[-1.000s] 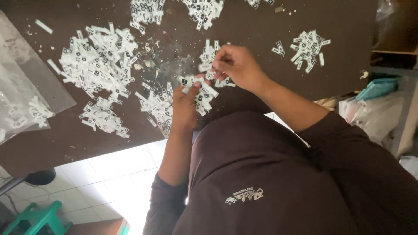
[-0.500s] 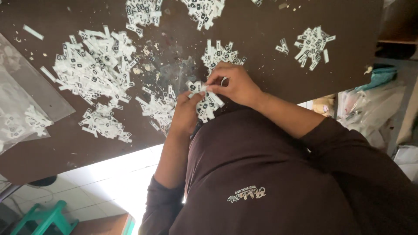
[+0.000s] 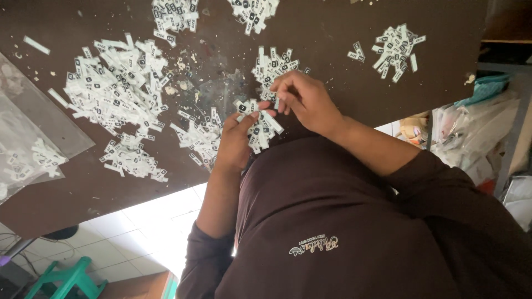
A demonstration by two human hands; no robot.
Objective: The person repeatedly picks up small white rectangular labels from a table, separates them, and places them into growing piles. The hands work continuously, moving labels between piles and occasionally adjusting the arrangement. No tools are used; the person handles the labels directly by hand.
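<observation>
Head view: pinching a bunch of white labels [image 3: 259,124] between left hand [image 3: 235,141] and right hand [image 3: 305,99], strips fanning toward the tabletop [image 3: 332,33].

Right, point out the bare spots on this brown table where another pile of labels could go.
Two patches are free: the table strip between the top pile and the far-side pile, and the near edge below the small pile beside the plastic bag. It is crowded around the big pile and both hands, left hand and right hand.
</observation>
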